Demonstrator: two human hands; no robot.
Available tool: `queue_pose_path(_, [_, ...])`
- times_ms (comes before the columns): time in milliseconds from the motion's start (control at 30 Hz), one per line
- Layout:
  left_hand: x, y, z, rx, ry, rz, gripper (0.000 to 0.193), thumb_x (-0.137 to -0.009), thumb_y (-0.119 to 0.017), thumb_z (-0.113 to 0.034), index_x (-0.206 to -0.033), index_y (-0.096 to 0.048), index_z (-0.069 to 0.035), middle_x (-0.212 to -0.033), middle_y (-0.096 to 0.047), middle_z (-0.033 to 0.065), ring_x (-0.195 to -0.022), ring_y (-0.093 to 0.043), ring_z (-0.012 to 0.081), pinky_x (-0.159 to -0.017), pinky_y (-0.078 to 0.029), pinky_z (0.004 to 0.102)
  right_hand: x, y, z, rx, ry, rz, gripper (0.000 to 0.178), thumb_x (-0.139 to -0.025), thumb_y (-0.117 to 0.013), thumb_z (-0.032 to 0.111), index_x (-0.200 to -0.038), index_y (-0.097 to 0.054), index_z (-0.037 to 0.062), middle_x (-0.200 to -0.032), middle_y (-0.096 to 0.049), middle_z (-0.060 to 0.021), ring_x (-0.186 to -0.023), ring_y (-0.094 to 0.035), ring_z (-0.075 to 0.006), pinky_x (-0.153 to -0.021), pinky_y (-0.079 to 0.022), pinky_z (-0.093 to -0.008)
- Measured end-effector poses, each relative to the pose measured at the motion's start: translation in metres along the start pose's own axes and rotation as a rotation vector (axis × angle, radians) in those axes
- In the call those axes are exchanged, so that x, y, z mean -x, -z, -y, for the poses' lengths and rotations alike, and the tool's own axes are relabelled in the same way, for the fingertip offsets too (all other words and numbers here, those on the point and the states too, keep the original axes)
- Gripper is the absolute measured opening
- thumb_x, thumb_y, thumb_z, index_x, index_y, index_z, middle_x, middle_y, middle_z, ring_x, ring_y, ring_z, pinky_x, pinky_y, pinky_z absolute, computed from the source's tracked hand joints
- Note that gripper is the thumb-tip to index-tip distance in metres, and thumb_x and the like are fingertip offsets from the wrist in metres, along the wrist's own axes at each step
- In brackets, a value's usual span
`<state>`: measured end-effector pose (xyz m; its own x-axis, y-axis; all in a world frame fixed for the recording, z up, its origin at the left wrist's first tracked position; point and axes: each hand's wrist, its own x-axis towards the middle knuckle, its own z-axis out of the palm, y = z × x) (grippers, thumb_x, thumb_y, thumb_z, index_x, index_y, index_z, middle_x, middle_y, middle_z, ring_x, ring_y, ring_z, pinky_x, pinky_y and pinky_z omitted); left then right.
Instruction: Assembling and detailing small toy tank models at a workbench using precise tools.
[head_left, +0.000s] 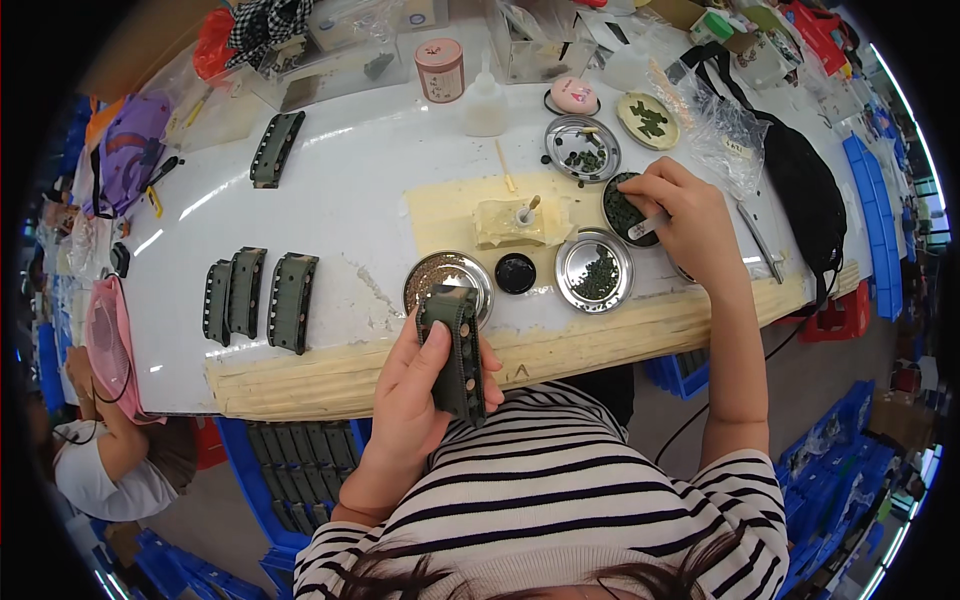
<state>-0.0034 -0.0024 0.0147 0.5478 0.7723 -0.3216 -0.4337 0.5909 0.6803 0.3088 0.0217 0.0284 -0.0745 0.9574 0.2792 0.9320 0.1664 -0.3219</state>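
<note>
My left hand (pixel 405 385) is wrapped round a long dark green block-like part (pixel 462 365) with holes along its side, held upright at the table's front edge. My right hand (pixel 695 220) is closed in a pinch at the rim of a round dish of small dark green pieces (pixel 622 212); what is between its fingertips is too small to make out. A short pale strip (pixel 648 226) shows beneath those fingers. Just left of that dish stands a steel dish of green bits (pixel 596 272). Behind the held part is a steel dish of tan grains (pixel 440 268).
Several similar green parts (pixel 293 302) lie at the left. A black pot (pixel 515 273), a taped block (pixel 510 222) and a white squeeze bottle (pixel 486 110) stand mid-table. Tweezers (pixel 760 243) and a black bag (pixel 805 180) lie right. A co-worker's arm (pixel 115 440) is at far left.
</note>
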Motion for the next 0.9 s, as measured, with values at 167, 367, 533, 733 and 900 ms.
queue_pose_path(167, [0.0,0.005,0.001,0.029,-0.002,0.008,0.031,-0.103,-0.037,-0.027,-0.124,-0.041,-0.004,-0.09,-0.061,0.0158,-0.07,-0.065,0.0216,-0.063,-0.055,0.032,-0.003,-0.001,-0.001,0.008,0.025,0.024,0.008,-0.081,-0.066,0.004,-0.088,-0.063,0.0039,-0.085,-0.061,-0.0078,-0.073,-0.062,-0.0274,-0.065,-0.049,-0.0341])
queue_pose_path(367, [0.001,0.0,-0.003,0.015,0.02,-0.044,0.031,-0.102,-0.041,-0.024,-0.125,-0.041,-0.003,-0.092,-0.062,0.0158,-0.076,-0.066,0.0222,-0.068,-0.057,0.0337,-0.006,0.004,-0.006,0.014,0.054,0.123,0.012,-0.078,-0.06,0.0,-0.086,-0.052,0.0039,-0.08,-0.058,-0.0091,-0.069,-0.059,-0.0308,-0.061,-0.046,-0.0369])
queue_pose_path(533, [0.003,-0.001,-0.003,-0.09,0.002,-0.114,0.033,-0.101,-0.044,-0.021,-0.128,-0.04,-0.003,-0.096,-0.063,0.0157,-0.079,-0.067,0.0211,-0.072,-0.057,0.034,0.008,0.008,0.002,-0.21,-0.107,-0.014,0.014,-0.077,-0.062,-0.002,-0.085,-0.052,0.0032,-0.079,-0.06,-0.008,-0.064,-0.056,-0.0253,-0.058,-0.044,-0.0337])
queue_pose_path(733, [-0.002,-0.011,-0.004,-0.132,-0.142,-0.078,0.039,-0.1,-0.046,-0.013,-0.136,-0.034,-0.005,-0.113,-0.058,0.0183,-0.086,-0.066,0.0203,-0.077,-0.057,0.0332,0.016,0.002,0.007,-0.296,-0.162,-0.11,0.01,-0.078,-0.068,0.0,-0.085,-0.061,0.0022,-0.072,-0.061,-0.0034,-0.056,-0.048,-0.0103,-0.049,-0.036,-0.024])
queue_pose_path(900, [-0.002,-0.016,0.001,-0.267,-0.291,-0.061,0.039,-0.099,-0.046,-0.009,-0.136,-0.035,-0.004,-0.125,-0.05,0.0152,-0.094,-0.064,0.0189,-0.084,-0.055,0.0332,0.023,0.001,0.056,-0.551,-0.107,-0.146,0.017,-0.074,-0.071,-0.003,-0.09,-0.071,0.0041,-0.074,-0.065,-0.003,-0.056,-0.049,-0.0058,-0.048,-0.036,-0.0209])
